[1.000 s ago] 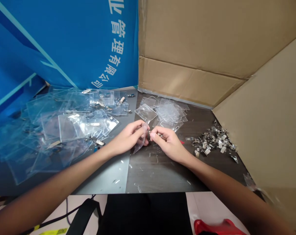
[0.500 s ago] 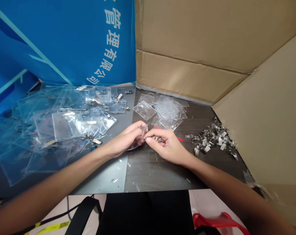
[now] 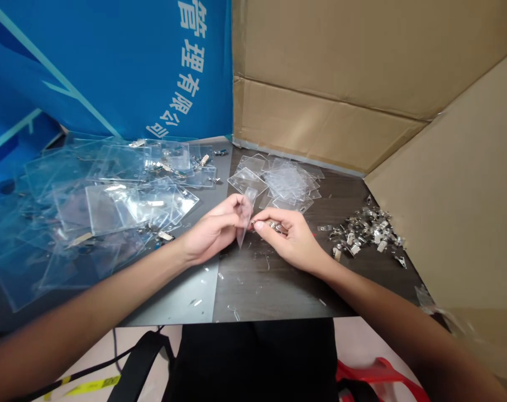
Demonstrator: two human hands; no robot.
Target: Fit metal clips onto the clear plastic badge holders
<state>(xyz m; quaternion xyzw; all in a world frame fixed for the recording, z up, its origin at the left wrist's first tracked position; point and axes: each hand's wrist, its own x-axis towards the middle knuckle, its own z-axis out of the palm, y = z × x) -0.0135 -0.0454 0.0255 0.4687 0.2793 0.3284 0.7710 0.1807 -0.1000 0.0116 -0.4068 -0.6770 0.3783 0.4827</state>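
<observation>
My left grip (image 3: 214, 231) pinches a clear plastic badge holder (image 3: 245, 218), tilted slightly, and my right grip (image 3: 289, 237) pinches a metal badge clip (image 3: 274, 225) just beside it, both above the dark bench (image 3: 278, 296).

The badge holders (image 3: 130, 209) are clear, glossy plastic, the clips (image 3: 364, 229) shiny metal, the cardboard (image 3: 320, 50) matt, and the tabletop (image 3: 274, 293) dark wood-grain.

on the tabletop (image 3: 274, 296), a loose spread of plastic badge holders (image 3: 111, 206) lies to the left, a stack of holders (image 3: 287, 181) sits straight ahead, and a heap of metal badge clips (image 3: 364, 234) lies to the right. the left hand (image 3: 214, 231) and right hand (image 3: 291, 240) sit between them, in front of the stack. a cardboard sheet (image 3: 320, 72) stands behind the stack, a banner (image 3: 111, 67) behind the spread.
</observation>
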